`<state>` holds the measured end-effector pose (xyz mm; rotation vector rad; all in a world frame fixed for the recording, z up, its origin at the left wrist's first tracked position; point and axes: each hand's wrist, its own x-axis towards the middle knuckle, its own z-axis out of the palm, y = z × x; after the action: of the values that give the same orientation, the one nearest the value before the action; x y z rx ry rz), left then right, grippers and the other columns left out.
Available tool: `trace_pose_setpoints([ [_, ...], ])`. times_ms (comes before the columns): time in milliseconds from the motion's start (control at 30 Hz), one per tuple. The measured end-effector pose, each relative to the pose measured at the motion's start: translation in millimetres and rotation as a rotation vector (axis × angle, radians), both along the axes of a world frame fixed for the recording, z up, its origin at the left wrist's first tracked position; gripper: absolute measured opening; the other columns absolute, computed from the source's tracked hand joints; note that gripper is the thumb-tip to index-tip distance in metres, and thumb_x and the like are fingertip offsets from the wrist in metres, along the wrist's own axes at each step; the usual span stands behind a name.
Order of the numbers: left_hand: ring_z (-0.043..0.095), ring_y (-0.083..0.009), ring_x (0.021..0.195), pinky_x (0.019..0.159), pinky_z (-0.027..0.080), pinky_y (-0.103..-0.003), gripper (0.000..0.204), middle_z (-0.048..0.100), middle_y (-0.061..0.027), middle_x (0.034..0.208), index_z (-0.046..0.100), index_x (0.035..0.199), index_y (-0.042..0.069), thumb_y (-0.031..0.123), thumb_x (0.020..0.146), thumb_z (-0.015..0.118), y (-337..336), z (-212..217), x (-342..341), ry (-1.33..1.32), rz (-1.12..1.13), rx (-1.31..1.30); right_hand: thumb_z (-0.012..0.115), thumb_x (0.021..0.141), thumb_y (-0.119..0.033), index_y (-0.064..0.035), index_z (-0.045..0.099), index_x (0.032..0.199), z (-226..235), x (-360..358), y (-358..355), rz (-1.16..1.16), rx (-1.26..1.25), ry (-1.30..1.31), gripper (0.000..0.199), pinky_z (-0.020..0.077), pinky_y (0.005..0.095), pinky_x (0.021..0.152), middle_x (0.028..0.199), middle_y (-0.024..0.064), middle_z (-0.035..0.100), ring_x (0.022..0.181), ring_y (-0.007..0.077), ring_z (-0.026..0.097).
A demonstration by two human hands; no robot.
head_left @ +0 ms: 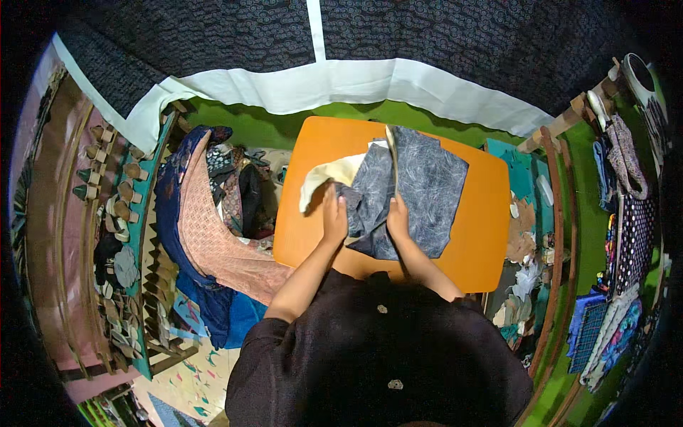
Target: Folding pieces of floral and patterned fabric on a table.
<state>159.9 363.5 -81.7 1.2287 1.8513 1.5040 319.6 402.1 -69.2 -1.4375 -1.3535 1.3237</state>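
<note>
A dark grey patterned cloth [430,188] is spread over the orange tabletop [473,245], partly lifted and folded along its middle. My left hand [335,219] is closed on a bunched part of the grey cloth, at its left side. Beside that hand, a cream piece of fabric [331,173] sticks out to the left; I cannot tell whether it is the cloth's lining. My right hand [398,220] grips a raised edge of the same cloth, which stands up as a narrow pale strip [390,139] running away from me. My fingertips are partly hidden by the fabric.
Left of the table, a peach cloth [206,231] and a navy cloth [174,188] hang over a heap of fabrics. Wooden racks with shoe-shaped pieces [124,192] stand further left. At right are a shelf of scraps [523,235] and hanging clothes [637,228]. A dark curtain [427,35] hangs beyond.
</note>
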Motion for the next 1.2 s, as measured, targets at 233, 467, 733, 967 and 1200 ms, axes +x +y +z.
trace_pose_setpoints([
  [233, 0.049, -0.0312, 0.104, 0.099, 0.016, -0.047, 0.04, 0.053, -0.0166, 0.111, 0.052, 0.111, 0.006, 0.031, 0.081, 0.045, 32, 2, 36, 0.57, -0.783, -0.106, 0.032, 0.09, -0.012, 0.0066, 0.037, 0.121, 43, 22, -53, -0.338, 0.264, 0.049, 0.037, 0.0241, 0.0301, 0.097, 0.124, 0.0173, 0.041, 0.116, 0.0238, 0.037],
  [467, 0.053, -0.021, 0.093, 0.089, 0.036, -0.036, 0.041, 0.057, -0.0081, 0.101, 0.053, 0.108, 0.003, 0.034, 0.085, 0.04, 44, 0, 21, -0.344, -0.832, -0.202, 0.032, 0.091, -0.014, 0.005, 0.04, 0.119, 56, 21, -62, -0.301, 0.401, -0.021, 0.035, 0.0203, 0.0354, 0.1, 0.123, 0.0157, 0.043, 0.115, 0.0252, 0.038],
  [733, 0.052, -0.0181, 0.084, 0.066, 0.042, -0.032, 0.056, 0.054, -0.0087, 0.099, 0.045, 0.112, 0.005, 0.045, 0.075, 0.057, 59, 58, -8, -0.698, -0.656, -0.676, 0.043, 0.082, -0.031, -0.0185, 0.041, 0.124, 59, -24, -2, 0.539, 0.073, -0.624, 0.043, 0.0003, 0.0607, 0.095, 0.128, 0.0063, 0.04, 0.12, 0.0263, 0.035],
  [967, 0.057, -0.0244, 0.086, 0.068, 0.046, -0.039, 0.05, 0.058, -0.0159, 0.093, 0.049, 0.104, -0.001, 0.019, 0.062, 0.068, 62, 2, -1, -0.632, -0.56, -0.519, 0.057, 0.067, -0.018, -0.0102, 0.042, 0.118, 52, 42, 5, -0.036, 0.313, -0.751, 0.054, 0.0235, 0.0466, 0.095, 0.113, 0.0111, 0.049, 0.107, 0.0304, 0.043],
  [1200, 0.044, -0.0342, 0.105, 0.084, 0.038, -0.042, 0.081, 0.048, -0.0185, 0.111, 0.031, 0.125, 0.02, 0.016, 0.054, 0.071, 81, 60, 27, 0.713, -0.367, -0.247, 0.061, 0.064, -0.016, -0.0013, 0.038, 0.119, -46, 167, 71, -0.727, -0.029, -0.476, 0.061, 0.0323, 0.039, 0.092, 0.119, 0.0197, 0.043, 0.107, 0.0343, 0.043],
])
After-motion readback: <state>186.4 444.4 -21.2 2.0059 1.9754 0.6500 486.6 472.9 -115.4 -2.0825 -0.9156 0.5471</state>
